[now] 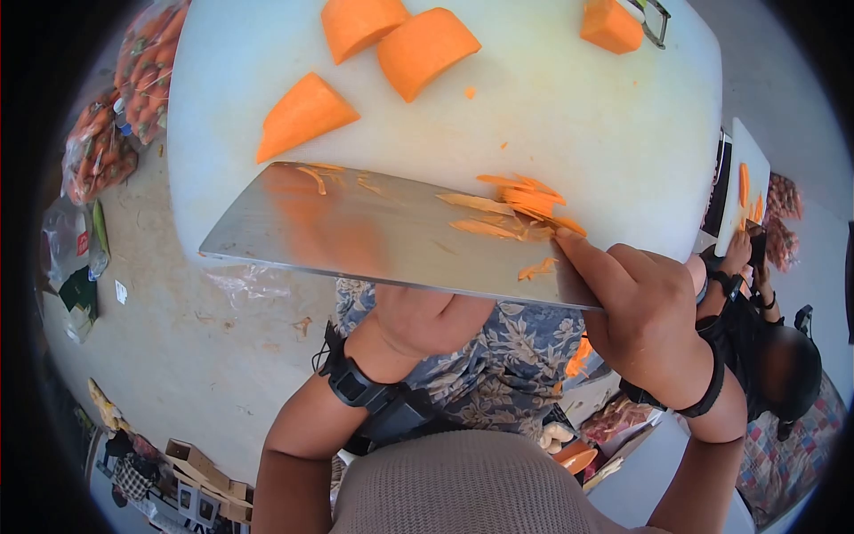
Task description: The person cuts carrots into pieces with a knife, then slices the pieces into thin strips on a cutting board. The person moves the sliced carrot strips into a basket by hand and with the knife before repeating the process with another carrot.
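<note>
My right hand (645,316) is closed around the handle end of a wide cleaver (356,227), its index finger along the blade. The blade lies across the near edge of a white cutting board (605,142), with thin orange shreds stuck to it. A small pile of carrot strips (532,194) sits on the board against the blade's far edge. My left hand (422,316) is below the blade near my lap, its fingers hidden by the cleaver. Thick carrot chunks (427,52) lie on the far side, one carrot piece (307,116) nearer the blade.
Another carrot chunk (611,25) lies at the far right beside a peeler (656,22). Bags of carrots (98,151) stand on the floor at left. At right, a co-worker (756,356) handles carrot strips at another board (750,160). Boxes (205,476) are at lower left.
</note>
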The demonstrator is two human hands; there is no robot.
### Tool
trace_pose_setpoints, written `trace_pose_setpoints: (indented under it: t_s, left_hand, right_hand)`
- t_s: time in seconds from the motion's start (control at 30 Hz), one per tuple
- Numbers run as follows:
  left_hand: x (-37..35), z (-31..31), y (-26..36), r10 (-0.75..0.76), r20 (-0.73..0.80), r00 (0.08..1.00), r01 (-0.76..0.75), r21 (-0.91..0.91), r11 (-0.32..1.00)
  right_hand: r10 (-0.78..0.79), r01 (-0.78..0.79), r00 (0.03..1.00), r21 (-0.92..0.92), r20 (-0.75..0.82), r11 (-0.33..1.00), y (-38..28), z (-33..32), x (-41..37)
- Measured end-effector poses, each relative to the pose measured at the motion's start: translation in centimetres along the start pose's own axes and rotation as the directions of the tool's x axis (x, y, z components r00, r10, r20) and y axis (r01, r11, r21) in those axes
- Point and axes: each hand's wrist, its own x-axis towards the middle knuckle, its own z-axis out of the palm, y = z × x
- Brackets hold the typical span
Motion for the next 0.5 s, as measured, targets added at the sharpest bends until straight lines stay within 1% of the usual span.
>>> trace_pose_setpoints:
  t_s: [0.13,0.2,0.23,0.3,0.33,0.4,0.43,0.5]
  left_hand:
    - [-0.3,0.2,0.0,0.015,-0.016,1.0,-0.015,0.017,1.0]
    - [-1.0,0.5,-0.2,-0.058,-0.005,0.998,0.057,-0.101,0.993]
    - [-1.3,0.5,-0.4,-0.058,-0.006,0.998,0.057,-0.104,0.993]
    - [-2.1,0.6,-0.9,-0.093,0.135,0.986,0.124,-0.236,0.964]
    - [-2.8,1.0,-1.0,-0.088,0.138,0.987,0.119,-0.237,0.964]
    - [-3.7,1.5,-1.0,-0.161,0.176,0.971,0.191,-0.164,0.968]
    - [-3.7,1.3,-1.1,-0.157,0.179,0.971,0.186,-0.163,0.969]
    - [-3.4,0.9,-1.1,-0.023,0.126,0.992,0.024,-0.008,1.0]
  right_hand:
    - [-0.018,0.018,1.0,-0.06,0.001,0.998,0.0,-0.7,-0.7]
    - [-0.077,0.073,0.997,-0.11,-0.033,0.991,0.4,-1.3,-1.6]
    - [-0.075,0.071,0.997,-0.112,-0.032,0.991,0.5,-1.5,-2.2]
    - [0.014,-0.015,1.0,-0.021,-0.018,1.0,0.5,-2.0,-3.6]
    - [0.02,-0.02,1.0,-0.021,-0.022,1.0,0.6,-2.1,-4.3]
    - [0.053,-0.053,0.999,-0.041,-0.002,0.998,0.9,-2.4,-5.3]
    - [0.056,-0.056,0.998,-0.038,-0.006,0.998,1.0,-2.4,-5.5]
    - [0.051,-0.052,0.999,-0.088,-0.014,0.995,1.0,-2.5,-5.7]
